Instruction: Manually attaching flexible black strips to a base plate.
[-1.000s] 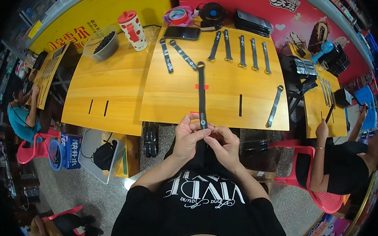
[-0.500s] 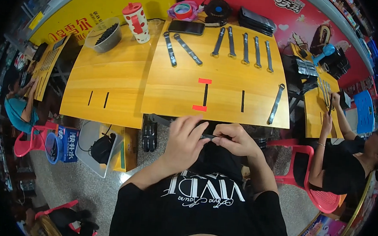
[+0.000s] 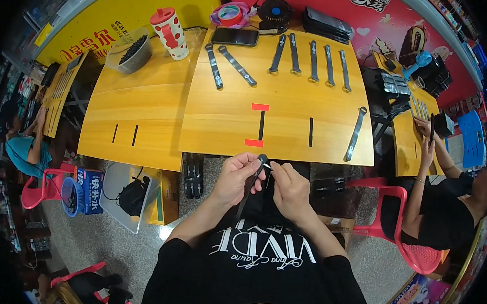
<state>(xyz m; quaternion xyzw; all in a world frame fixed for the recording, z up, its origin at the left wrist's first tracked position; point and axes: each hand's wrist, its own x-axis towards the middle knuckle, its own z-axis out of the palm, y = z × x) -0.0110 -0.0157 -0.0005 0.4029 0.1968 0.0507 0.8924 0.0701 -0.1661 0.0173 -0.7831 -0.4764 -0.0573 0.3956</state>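
Observation:
Just off the table's front edge, my left hand (image 3: 235, 180) is closed on a dark strap (image 3: 244, 201). Its thick looped end pokes up between the fingertips, and its tail hangs down toward my lap. Close beside that end, my right hand (image 3: 290, 191) has its thumb and finger pinched together. A small whitish bit shows at those fingertips, too small to name. Similar grey straps with ring ends lie on the table: a pair (image 3: 237, 66) at the back left, several (image 3: 313, 61) at the back right, and a single strap (image 3: 355, 134) by the right edge.
Black strips and red tape marks (image 3: 254, 143) are stuck on the wooden table (image 3: 223, 123). Behind stand a phone (image 3: 235, 36), a small fan (image 3: 275, 10), a spotted tumbler (image 3: 171, 35) and a bowl of black pieces (image 3: 132, 56). People work at tables on both sides.
The strap has swung from lying sideways, tail to the left, to hanging down toward my lap with its looped end up. My left hand has turned over, and both hands have shifted slightly.

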